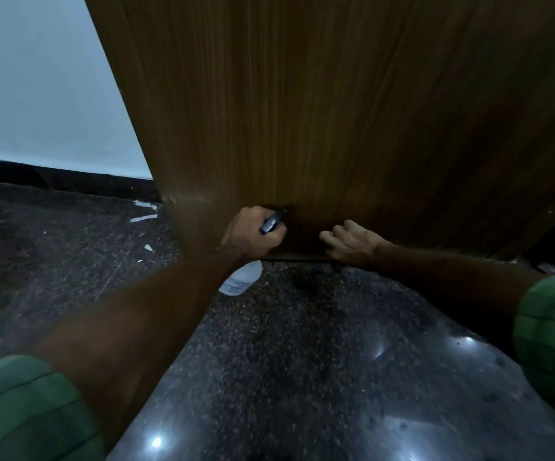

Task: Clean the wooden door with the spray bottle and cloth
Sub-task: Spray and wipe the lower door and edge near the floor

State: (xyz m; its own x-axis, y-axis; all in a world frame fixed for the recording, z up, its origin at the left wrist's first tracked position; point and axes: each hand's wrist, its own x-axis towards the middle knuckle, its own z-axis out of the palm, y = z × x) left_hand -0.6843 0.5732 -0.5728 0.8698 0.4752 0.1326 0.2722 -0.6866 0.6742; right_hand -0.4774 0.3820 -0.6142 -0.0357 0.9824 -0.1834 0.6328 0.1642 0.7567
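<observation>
The spray bottle (241, 277), its pale label too blurred to be read, is gripped by the left hand (253, 236) at the wooden door (319, 111) base, while at its 3 o'clock the right hand (349, 242), fingers loosely curled, is seen holding nothing visible.

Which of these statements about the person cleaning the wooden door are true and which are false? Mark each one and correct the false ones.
1. The left hand grips the spray bottle. True.
2. The bottle's nozzle points away from the wooden door. False: it points at the door's lower part.
3. The right hand is low on the door, near its bottom edge. True.
4. The bottle stands on the floor. False: it is held above the floor.
</observation>
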